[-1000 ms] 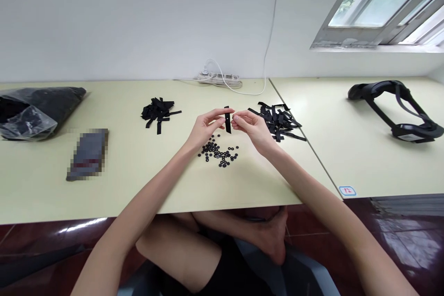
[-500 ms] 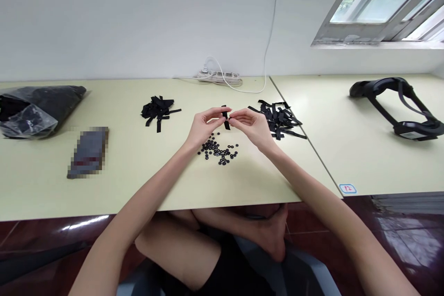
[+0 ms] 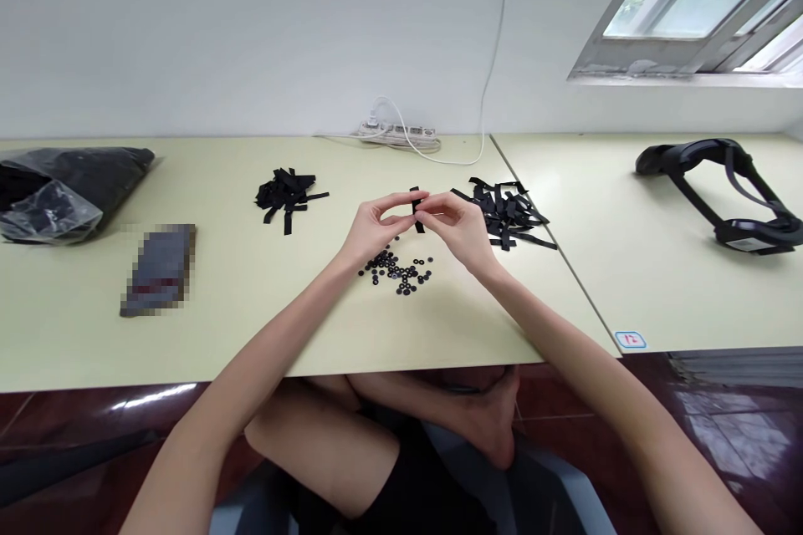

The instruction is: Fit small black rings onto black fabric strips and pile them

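My left hand [image 3: 376, 227] and my right hand [image 3: 457, 226] meet above the table, both pinching a short black strip [image 3: 416, 209] held upright between their fingertips. Just below them lies a scatter of several small black rings [image 3: 399, 269] on the pale table [image 3: 263, 301]. A pile of loose black strips [image 3: 507, 212] lies right beside my right hand. A smaller pile of black strips [image 3: 286, 194] lies further off to the left of my left hand.
A black plastic bag [image 3: 63, 189] and a blurred dark flat object [image 3: 158, 269] lie at the left. A power strip [image 3: 397, 134] with a white cable sits by the wall. A black headset [image 3: 721, 189] rests on the adjoining table at the right. My crossed legs show below the table edge.
My fingertips have closed in on the strip from both sides, hiding more of it. The hands stayed in nearly the same place; the view shifted slightly.
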`<state>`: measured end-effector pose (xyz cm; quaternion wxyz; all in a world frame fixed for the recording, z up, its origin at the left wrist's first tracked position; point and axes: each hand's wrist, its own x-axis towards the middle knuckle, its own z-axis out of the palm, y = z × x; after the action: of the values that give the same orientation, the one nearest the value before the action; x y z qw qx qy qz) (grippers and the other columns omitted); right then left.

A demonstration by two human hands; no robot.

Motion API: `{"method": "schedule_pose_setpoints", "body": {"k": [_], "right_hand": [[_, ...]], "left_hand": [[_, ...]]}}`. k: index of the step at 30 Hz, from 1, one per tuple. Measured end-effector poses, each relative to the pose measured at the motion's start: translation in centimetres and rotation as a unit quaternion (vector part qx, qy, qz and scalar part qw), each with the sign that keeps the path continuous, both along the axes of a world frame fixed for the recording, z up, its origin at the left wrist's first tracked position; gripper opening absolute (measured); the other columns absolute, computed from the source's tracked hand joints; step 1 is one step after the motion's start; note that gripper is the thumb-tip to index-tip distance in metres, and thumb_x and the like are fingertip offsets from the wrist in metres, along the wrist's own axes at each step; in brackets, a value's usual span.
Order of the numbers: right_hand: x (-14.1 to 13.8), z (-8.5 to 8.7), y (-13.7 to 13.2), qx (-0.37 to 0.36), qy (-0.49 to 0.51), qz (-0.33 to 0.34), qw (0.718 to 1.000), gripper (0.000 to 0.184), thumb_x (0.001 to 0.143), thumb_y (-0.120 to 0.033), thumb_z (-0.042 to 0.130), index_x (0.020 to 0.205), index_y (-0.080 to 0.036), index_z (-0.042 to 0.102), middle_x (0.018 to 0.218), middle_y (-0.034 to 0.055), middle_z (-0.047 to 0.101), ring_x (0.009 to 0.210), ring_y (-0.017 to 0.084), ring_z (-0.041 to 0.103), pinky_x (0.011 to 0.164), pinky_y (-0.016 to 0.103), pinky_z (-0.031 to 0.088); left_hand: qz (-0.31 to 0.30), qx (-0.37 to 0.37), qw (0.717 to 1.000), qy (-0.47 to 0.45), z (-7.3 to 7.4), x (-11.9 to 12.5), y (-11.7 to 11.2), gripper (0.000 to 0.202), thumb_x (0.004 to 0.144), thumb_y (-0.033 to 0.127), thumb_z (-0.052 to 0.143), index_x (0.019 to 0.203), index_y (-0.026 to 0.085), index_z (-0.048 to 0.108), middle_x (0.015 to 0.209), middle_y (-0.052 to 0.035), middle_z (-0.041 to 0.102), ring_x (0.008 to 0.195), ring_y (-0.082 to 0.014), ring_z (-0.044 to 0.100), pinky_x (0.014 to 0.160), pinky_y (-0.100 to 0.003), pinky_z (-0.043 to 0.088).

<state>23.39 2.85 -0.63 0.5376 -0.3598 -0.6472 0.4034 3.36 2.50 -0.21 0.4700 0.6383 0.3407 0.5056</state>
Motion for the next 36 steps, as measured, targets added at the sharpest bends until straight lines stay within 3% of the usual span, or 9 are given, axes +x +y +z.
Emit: {"method": "schedule_pose_setpoints", "body": {"k": [10,14,19,24,30,36], "right_hand": [[0.2,-0.3,0.5,-0.058,0.031,0.012,0.998,0.041,0.082,-0.054,0.097,0.105,-0.026,0.078,0.106,0.0052,0.083,0.104,0.026,0.081,0.109,0.049,0.066],[0.5,-0.4,0.9,-0.082,0.006,0.043,0.996,0.035,0.085,-0.052,0.093,0.103,-0.024,0.082,0.103,0.0056,0.084,0.108,0.028,0.081,0.11,0.051,0.064],[0.6,0.0,0.9,-0.057,0.01,0.041,0.998,0.033,0.086,-0.053,0.093,0.098,-0.025,0.081,0.102,0.0052,0.084,0.105,0.028,0.081,0.108,0.051,0.065],[0.5,0.6,0.3,-0.023,0.021,0.002,1.0,0.031,0.086,-0.051,0.093,0.1,-0.027,0.08,0.1,0.0038,0.084,0.1,0.026,0.082,0.105,0.049,0.067],[0.5,0.8,0.1,-0.01,0.005,-0.004,1.0,0.029,0.086,-0.051,0.094,0.097,-0.026,0.082,0.1,0.0046,0.084,0.099,0.027,0.081,0.104,0.051,0.068],[0.7,0.3,0.5,0.007,0.005,-0.009,1.0,0.025,0.086,-0.05,0.094,0.091,-0.027,0.085,0.099,0.004,0.082,0.098,0.026,0.08,0.099,0.05,0.069]], "left_hand": [[-0.017,0.008,1.0,0.001,-0.4,-0.1,0.2,0.046,0.092,0.042,0.092,0.136,0.03,0.085,0.149,-0.0074,0.078,0.154,-0.0368,0.063,0.12,-0.052,0.063],[-0.03,0.011,0.999,0.003,-0.6,-0.1,0.3,0.044,0.094,0.042,0.09,0.136,0.029,0.085,0.148,-0.0074,0.078,0.15,-0.0358,0.067,0.12,-0.051,0.062],[-0.036,0.043,0.998,0.006,-0.5,-0.3,0.6,0.047,0.096,0.044,0.088,0.141,0.03,0.08,0.152,-0.0087,0.076,0.151,-0.0354,0.066,0.113,-0.048,0.066],[0.005,0.068,0.998,0.019,-0.4,-0.5,0.9,0.06,0.096,0.046,0.09,0.15,0.031,0.068,0.149,-0.011,0.075,0.141,-0.0298,0.071,0.106,-0.042,0.066],[0.025,0.051,0.997,0.054,-0.2,-0.4,0.7,0.034,0.097,0.053,0.087,0.114,0.024,0.08,0.123,-0.008,0.081,0.116,-0.0229,0.076,0.091,-0.034,0.064],[0.045,0.09,0.992,0.078,-0.1,-0.6,0.7,0.025,0.096,0.049,0.089,0.107,0.027,0.086,0.112,-0.0042,0.083,0.105,-0.0194,0.077,0.088,-0.033,0.06]]}}
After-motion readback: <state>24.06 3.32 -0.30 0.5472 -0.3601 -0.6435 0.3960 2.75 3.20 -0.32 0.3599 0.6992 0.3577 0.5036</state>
